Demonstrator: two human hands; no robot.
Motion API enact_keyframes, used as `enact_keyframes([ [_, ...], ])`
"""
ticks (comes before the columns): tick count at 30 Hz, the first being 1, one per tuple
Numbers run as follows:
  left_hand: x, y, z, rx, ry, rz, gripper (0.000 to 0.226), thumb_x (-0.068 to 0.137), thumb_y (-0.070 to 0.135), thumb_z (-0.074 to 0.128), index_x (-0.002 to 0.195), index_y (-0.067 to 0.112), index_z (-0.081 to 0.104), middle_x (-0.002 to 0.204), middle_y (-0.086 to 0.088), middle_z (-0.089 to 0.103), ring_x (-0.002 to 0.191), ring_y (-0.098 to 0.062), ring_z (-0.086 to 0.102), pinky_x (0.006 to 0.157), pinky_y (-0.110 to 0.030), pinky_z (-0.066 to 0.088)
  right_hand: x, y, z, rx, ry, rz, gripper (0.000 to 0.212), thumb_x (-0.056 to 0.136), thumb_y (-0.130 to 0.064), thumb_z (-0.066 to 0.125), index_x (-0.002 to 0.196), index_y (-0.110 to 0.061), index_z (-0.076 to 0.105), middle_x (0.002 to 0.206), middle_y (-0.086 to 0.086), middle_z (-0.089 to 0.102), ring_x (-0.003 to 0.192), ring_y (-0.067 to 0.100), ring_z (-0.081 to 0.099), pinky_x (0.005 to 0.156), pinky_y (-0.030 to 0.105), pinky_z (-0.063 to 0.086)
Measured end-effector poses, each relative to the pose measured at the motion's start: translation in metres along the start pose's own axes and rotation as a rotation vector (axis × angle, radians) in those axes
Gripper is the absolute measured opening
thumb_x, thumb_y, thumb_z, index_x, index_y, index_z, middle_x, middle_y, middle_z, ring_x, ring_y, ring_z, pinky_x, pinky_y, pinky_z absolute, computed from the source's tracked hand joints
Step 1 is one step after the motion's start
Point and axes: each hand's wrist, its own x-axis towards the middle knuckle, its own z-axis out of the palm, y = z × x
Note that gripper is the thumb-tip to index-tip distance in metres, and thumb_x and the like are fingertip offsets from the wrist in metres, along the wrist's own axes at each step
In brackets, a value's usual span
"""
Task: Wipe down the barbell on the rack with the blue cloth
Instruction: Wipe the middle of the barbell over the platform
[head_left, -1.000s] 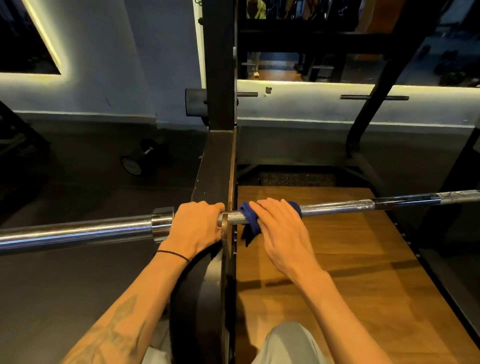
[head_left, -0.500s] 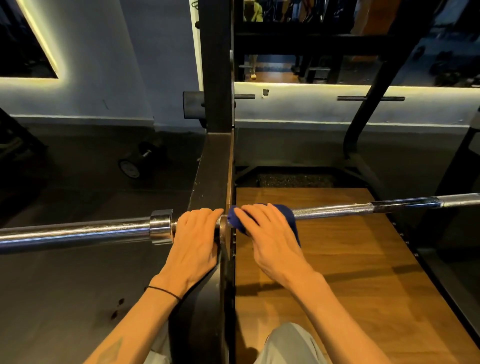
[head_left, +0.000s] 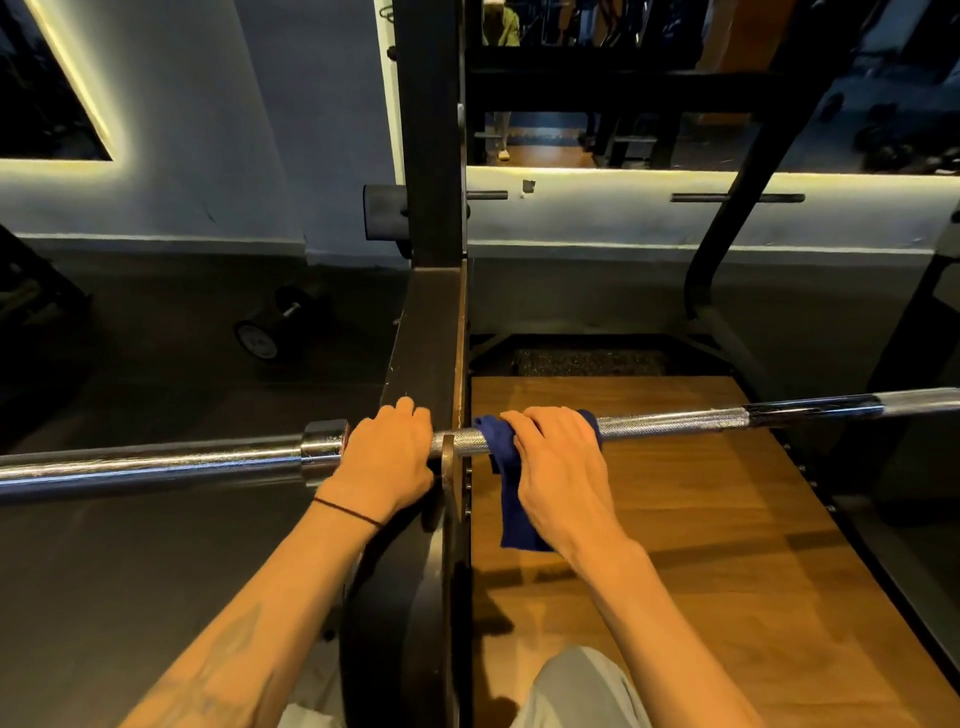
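Barbell (head_left: 670, 422) lies across the black rack (head_left: 434, 332), running left to right. The right hand (head_left: 558, 457) curls its fingers (head_left: 540, 418) over the blue cloth (head_left: 506, 483), wrapping it on the knurled shaft just right of the upright. The left hand (head_left: 384, 457) grips the bar beside the collar (head_left: 323, 451), fingers closed round it

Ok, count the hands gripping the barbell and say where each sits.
2. The left hand grips the barbell left of the rack upright; the right hand grips it through the blue cloth, right of it.
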Motion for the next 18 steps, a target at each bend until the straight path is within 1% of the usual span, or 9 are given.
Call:
enact_keyframes([
  [2,-0.004,0.004,0.006,0.069,0.076,-0.018,0.032,0.088,0.038,0.065,0.110,0.020,0.052,0.107,0.000,0.054,0.094,-0.016,0.055,0.085,-0.030,0.046,-0.002,-0.005,0.005,0.025,-0.025,0.019,0.036,0.094,-0.030,0.049,0.122,-0.014,0.063,0.113,0.003,0.066,0.105,0.023,0.061,0.096,0.041,0.049],
  [4,-0.009,0.005,0.011,0.065,0.180,-0.027,0.025,0.086,0.041,0.065,0.099,0.026,0.050,0.097,0.005,0.054,0.090,-0.015,0.055,0.088,-0.030,0.043,-0.008,-0.015,0.009,0.012,-0.080,-0.026,0.046,0.090,-0.021,0.063,0.135,-0.015,0.056,0.130,0.003,0.060,0.123,0.024,0.054,0.112,0.042,0.039],
  [6,-0.011,0.004,0.016,0.034,0.261,-0.038,0.022,0.086,0.042,0.063,0.088,0.029,0.045,0.089,0.010,0.052,0.086,-0.014,0.054,0.089,-0.030,0.038,-0.011,-0.021,0.009,0.005,-0.107,-0.095,0.054,0.091,-0.018,0.062,0.144,-0.014,0.049,0.143,0.005,0.054,0.136,0.026,0.046,0.121,0.044,0.027],
  [7,-0.012,0.004,0.020,0.004,0.283,-0.046,0.022,0.085,0.041,0.062,0.085,0.030,0.044,0.086,0.010,0.052,0.083,-0.014,0.054,0.088,-0.030,0.037,-0.010,-0.021,0.007,-0.009,-0.107,-0.123,0.053,0.094,-0.020,0.058,0.145,-0.014,0.048,0.144,0.005,0.054,0.137,0.026,0.045,0.121,0.044,0.026],
  [11,-0.018,0.002,0.030,-0.107,0.366,-0.046,0.019,0.081,0.030,0.067,0.081,0.030,0.049,0.079,0.011,0.049,0.073,-0.014,0.048,0.077,-0.030,0.028,-0.002,-0.006,-0.008,-0.086,-0.112,-0.125,0.045,0.099,-0.029,0.045,0.138,-0.010,0.055,0.132,0.007,0.062,0.125,0.026,0.056,0.113,0.046,0.040],
  [13,-0.021,-0.002,0.035,-0.192,0.406,-0.030,0.020,0.079,0.022,0.069,0.085,0.030,0.052,0.081,0.012,0.047,0.075,-0.012,0.045,0.078,-0.028,0.026,0.003,0.011,-0.015,-0.116,-0.103,-0.051,0.044,0.102,-0.032,0.037,0.130,-0.008,0.061,0.118,0.007,0.067,0.111,0.027,0.062,0.105,0.045,0.046],
  [15,-0.025,-0.002,0.038,-0.289,0.423,0.002,0.028,0.076,0.014,0.069,0.092,0.031,0.053,0.085,0.014,0.047,0.080,-0.010,0.044,0.081,-0.027,0.026,0.003,0.035,-0.022,-0.143,-0.044,0.027,0.043,0.101,-0.030,0.035,0.114,-0.005,0.068,0.101,0.008,0.069,0.095,0.030,0.065,0.094,0.047,0.052],
  [16,-0.028,-0.001,0.039,-0.350,0.437,0.015,0.033,0.075,0.012,0.069,0.096,0.031,0.054,0.090,0.014,0.048,0.084,-0.009,0.045,0.084,-0.026,0.026,0.002,0.044,-0.026,-0.150,-0.018,0.071,0.046,0.101,-0.030,0.033,0.110,-0.004,0.069,0.098,0.009,0.070,0.092,0.032,0.066,0.093,0.048,0.052],
  [18,-0.036,0.004,0.043,-0.476,0.489,0.030,0.042,0.075,0.010,0.068,0.108,0.031,0.053,0.103,0.015,0.051,0.099,-0.008,0.048,0.098,-0.020,0.022,-0.005,0.048,-0.027,-0.114,0.017,0.182,0.052,0.101,-0.034,0.028,0.116,-0.005,0.068,0.106,0.009,0.070,0.102,0.029,0.064,0.102,0.048,0.047],
])
